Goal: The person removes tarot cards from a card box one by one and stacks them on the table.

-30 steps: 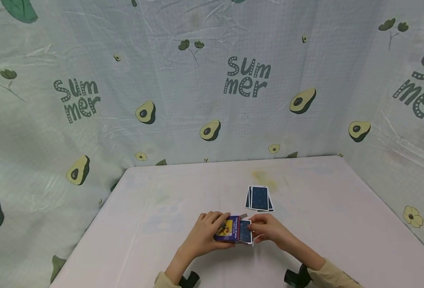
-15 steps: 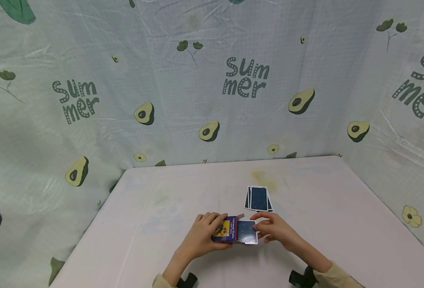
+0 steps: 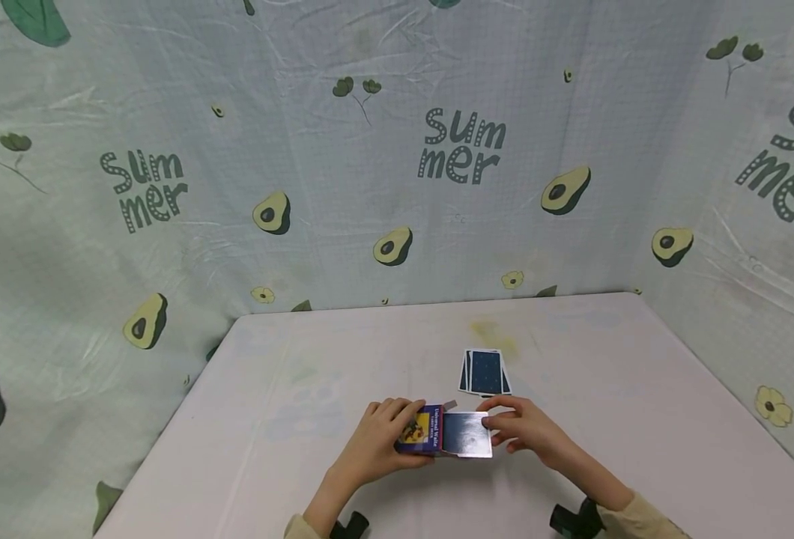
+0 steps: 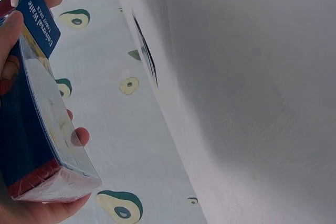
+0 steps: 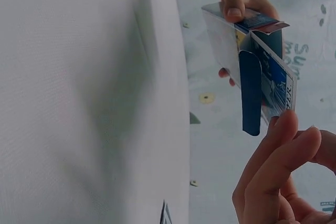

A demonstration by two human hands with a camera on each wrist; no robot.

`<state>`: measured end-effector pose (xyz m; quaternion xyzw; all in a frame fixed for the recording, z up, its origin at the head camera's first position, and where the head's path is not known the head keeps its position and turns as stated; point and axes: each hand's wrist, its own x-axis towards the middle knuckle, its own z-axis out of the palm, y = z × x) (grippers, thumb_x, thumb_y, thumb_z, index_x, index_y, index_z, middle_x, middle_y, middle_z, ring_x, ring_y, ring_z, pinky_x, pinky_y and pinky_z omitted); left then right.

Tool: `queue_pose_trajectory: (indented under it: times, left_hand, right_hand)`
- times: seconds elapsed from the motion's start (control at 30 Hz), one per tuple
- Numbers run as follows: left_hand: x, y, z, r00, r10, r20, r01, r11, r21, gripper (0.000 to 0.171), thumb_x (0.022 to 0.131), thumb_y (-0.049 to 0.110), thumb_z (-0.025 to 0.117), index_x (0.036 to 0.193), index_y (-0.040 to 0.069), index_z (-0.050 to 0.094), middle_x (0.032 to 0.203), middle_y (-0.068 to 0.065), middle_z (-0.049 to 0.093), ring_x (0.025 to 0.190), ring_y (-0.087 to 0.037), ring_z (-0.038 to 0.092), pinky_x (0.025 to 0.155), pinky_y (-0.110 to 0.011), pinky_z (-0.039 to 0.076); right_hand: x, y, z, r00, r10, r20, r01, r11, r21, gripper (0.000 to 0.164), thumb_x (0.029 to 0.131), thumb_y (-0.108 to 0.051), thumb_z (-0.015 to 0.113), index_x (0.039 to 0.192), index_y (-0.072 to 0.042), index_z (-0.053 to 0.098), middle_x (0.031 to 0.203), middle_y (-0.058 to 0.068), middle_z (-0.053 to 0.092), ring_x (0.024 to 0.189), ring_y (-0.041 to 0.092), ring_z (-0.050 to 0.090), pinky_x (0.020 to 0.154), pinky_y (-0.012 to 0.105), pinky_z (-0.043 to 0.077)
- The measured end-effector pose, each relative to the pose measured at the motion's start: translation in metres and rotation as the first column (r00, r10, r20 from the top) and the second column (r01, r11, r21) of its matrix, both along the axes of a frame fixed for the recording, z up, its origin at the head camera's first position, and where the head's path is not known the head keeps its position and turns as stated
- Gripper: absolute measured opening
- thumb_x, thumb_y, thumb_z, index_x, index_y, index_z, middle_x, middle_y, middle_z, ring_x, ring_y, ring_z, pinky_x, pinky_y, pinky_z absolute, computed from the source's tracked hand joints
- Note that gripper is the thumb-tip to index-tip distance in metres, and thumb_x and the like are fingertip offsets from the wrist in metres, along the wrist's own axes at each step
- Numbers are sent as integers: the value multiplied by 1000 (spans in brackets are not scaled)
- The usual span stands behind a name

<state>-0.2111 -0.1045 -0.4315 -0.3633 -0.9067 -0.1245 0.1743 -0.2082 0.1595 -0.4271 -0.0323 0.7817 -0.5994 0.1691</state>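
Observation:
My left hand (image 3: 383,438) grips a purple tarot deck box (image 3: 421,430), labelled "Universal Waite", on its side with the open end facing right. In the left wrist view the box (image 4: 31,108) shows its printed flap and clear plastic wrap. A tarot card (image 3: 467,434) sticks out of the open end, its back shiny under the light. My right hand (image 3: 528,433) pinches the card's outer edge between thumb and fingers. The right wrist view shows the picture face of the card (image 5: 278,80), partly inside the box, beside a hanging blue flap (image 5: 251,93).
Beyond the hands, several dark blue cards (image 3: 486,372) lie face down in a loose, fanned pile on the white table (image 3: 343,352). A cloth with avocado prints (image 3: 397,187) hangs behind and at the sides of the table.
My right hand has moved to the right, and the card has slid further out of the box with it. The left hand and box have shifted only slightly left.

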Motion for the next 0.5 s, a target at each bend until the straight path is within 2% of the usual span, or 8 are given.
queue_pose_trajectory:
  times: [0.5]
  left_hand:
    - [2, -5, -1, 1000, 6, -18, -6, 1000, 22, 77, 63, 55, 72, 127, 18, 49, 107, 4, 57, 97, -10, 52, 81, -32, 39]
  right_hand:
    - [3, 15, 2, 1000, 8, -1, -8, 1000, -9, 40, 86, -29, 59, 113, -1, 54, 86, 0, 66, 66, 13, 62, 53, 25, 44]
